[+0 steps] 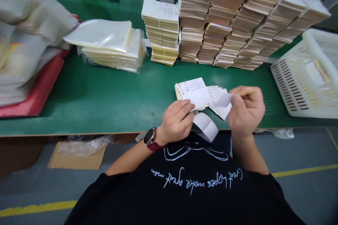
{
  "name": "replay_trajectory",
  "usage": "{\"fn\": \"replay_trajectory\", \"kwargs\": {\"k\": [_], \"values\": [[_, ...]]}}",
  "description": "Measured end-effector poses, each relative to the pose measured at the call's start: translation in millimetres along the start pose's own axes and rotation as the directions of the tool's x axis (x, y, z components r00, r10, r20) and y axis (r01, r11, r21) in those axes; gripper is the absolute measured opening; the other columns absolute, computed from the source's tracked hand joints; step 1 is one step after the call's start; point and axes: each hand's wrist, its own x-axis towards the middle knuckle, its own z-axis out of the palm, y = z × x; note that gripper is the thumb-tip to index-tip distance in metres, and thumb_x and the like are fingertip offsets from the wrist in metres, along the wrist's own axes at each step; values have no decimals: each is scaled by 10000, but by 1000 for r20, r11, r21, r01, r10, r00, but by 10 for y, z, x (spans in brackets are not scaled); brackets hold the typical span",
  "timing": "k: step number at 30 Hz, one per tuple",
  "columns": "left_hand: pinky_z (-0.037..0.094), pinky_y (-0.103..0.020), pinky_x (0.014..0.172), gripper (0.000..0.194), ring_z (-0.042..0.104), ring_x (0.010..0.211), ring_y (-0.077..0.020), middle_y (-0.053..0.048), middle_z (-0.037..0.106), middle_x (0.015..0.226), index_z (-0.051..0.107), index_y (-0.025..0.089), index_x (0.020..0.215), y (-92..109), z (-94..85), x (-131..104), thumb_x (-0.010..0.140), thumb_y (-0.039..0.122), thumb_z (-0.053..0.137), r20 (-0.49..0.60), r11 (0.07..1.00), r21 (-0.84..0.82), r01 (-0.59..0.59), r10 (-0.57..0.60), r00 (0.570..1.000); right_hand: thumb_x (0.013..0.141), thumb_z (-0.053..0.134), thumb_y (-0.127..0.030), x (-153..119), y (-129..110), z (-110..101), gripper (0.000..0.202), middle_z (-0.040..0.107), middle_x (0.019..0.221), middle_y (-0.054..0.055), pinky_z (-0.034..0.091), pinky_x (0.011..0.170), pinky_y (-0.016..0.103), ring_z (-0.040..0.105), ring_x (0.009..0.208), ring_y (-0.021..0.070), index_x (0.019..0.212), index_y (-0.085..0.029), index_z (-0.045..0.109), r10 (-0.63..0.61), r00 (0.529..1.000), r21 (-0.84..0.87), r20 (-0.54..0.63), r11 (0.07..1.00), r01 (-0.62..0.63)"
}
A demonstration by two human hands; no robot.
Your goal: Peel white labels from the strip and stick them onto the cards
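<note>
A small pile of white printed cards (195, 92) with "20" marks lies near the table's front edge. My left hand (178, 120) rests at the pile's lower left corner, fingers closed over the card edges. Beside it, to the right, more cards are fanned out (221, 111). My right hand (246, 110) pinches the end of a small white slip (224, 100) above the fanned cards. A curled white paper strip (207, 126) hangs over the table edge between my hands.
Tall card stacks (219, 42) stand behind, with a banded stack (161, 28) left of them. Clear plastic bags (111, 44) lie farther left, near bagged items on a red sheet (49, 89). A white basket (303, 77) sits at the right.
</note>
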Motion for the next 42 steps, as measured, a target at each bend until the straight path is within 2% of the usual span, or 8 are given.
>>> {"fn": "replay_trajectory", "kwargs": {"k": [6, 11, 21, 26, 30, 35, 39, 42], "values": [[557, -446, 925, 191, 648, 1083, -237, -113, 714, 1050, 644, 146, 891, 25, -16, 21, 759, 83, 522, 54, 999, 26, -20, 19, 998, 760, 672, -318, 287, 221, 270, 150, 562, 686, -24, 409, 585, 268, 507, 612, 121, 771, -217, 561, 331, 859, 12, 391, 931, -365], [547, -439, 945, 191, 650, 1087, -232, -115, 719, 1048, 647, 139, 889, 36, -10, 12, 761, 87, 515, 53, 1000, 21, -4, 3, 999, 726, 678, -292, 335, 201, 353, 139, 545, 625, -49, 366, 553, 248, 463, 563, 93, 733, -196, 578, 362, 788, -10, 498, 911, -413], [552, -432, 940, 152, 668, 1036, -254, -119, 718, 1039, 639, 111, 842, 32, -15, 24, 746, 82, 524, 69, 999, 43, -27, 24, 997, 774, 593, -251, 305, 129, 382, 83, 559, 651, -28, 382, 617, 277, 495, 618, 122, 724, -201, 550, 250, 840, -257, 482, 957, -138], [550, -425, 951, 147, 668, 1039, -251, -112, 718, 1041, 640, 111, 855, 32, -10, 14, 755, 79, 538, 72, 998, 57, -29, 25, 997, 813, 623, -408, 277, 125, 319, 280, 635, 895, 62, 392, 761, 368, 576, 810, 216, 995, -195, 601, 144, 890, -622, 432, 762, 179], [556, -432, 947, 71, 662, 1057, -249, -110, 714, 1048, 619, 132, 777, 21, 2, 3, 806, 142, 555, 75, 998, 51, -32, 29, 997, 820, 628, -417, 287, 160, 276, 222, 616, 839, 33, 395, 695, 312, 546, 734, 170, 836, -202, 575, 216, 849, -536, 482, 839, 91], [568, -457, 918, 225, 645, 1083, -263, -137, 699, 1033, 568, 140, 685, 14, -1, -17, 880, 249, 546, 26, 1000, 4, -29, 29, 999, 825, 593, -283, 252, 238, 203, 160, 530, 686, -33, 381, 654, 275, 482, 665, 127, 717, -214, 496, 159, 938, -344, 307, 938, -46], [576, -451, 873, 310, 643, 1066, -263, -140, 696, 981, 514, 146, 638, 16, -21, -36, 911, 293, 535, -68, 996, -83, -20, 15, 998, 773, 669, -353, 240, 448, -125, 214, 494, 663, -45, 344, 573, 251, 428, 593, 102, 724, -210, 518, 243, 951, -163, 192, 963, -213], [572, -449, 851, 351, 644, 1035, -249, -117, 697, 933, 487, 157, 627, 10, -35, -42, 934, 325, 505, -95, 994, -105, -1, -9, 995, 724, 709, -381, 207, 652, -401, 261, 488, 608, -47, 307, 536, 250, 408, 549, 98, 677, -201, 526, 375, 901, -303, 216, 903, -303]]}}
